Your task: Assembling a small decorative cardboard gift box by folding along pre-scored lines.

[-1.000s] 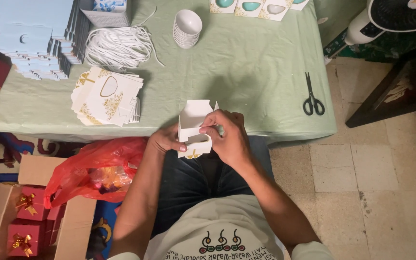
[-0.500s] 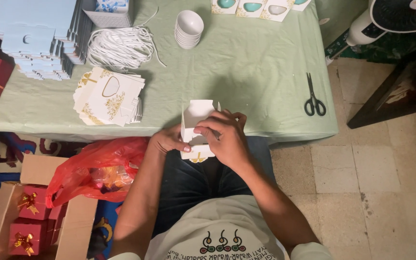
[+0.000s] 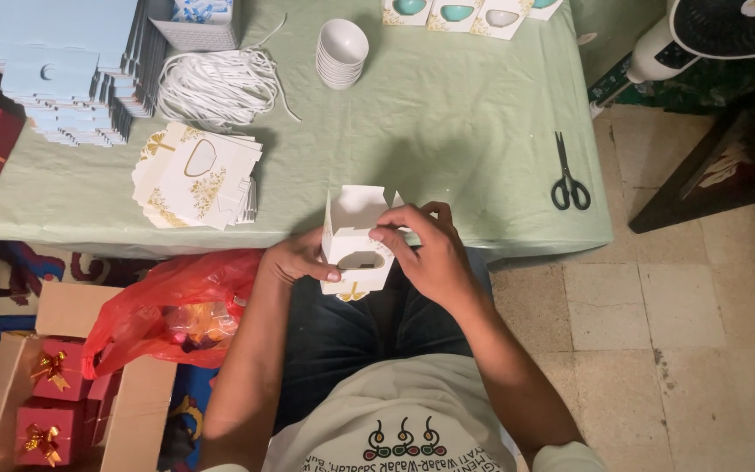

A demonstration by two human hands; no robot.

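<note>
From the head camera, looking straight down, the person's left hand (image 3: 294,260) and right hand (image 3: 425,253) hold a small white cardboard gift box with gold print and an arched window cut-out (image 3: 358,240) between them, just off the near edge of the pale green cloth-covered counter (image 3: 447,131) and above the lap in dark trousers. The left fingers are closed on the box's left side; the right fingers (image 3: 391,231) are clamped over its upper right corner, beside the open top flaps, which stand upright. On the counter to the left, well apart from the hands, lies a fanned stack of flat white-and-gold box blanks (image 3: 194,177). Beyond it sit a loose bundle of white cord (image 3: 216,86), a stack of small white bowls (image 3: 342,52) and tall piles of flat pale blue card blanks (image 3: 58,74). A pair of black-handled scissors (image 3: 569,174) lies alone near the counter's right end. Below the counter's left part, on the floor, a red plastic bag (image 3: 168,310) bulges beside a brown cardboard carton (image 3: 10,398) holding red gift boxes with gold bows (image 3: 50,371). A white standing fan (image 3: 701,31) is at the upper right, over the tiled floor.
</note>
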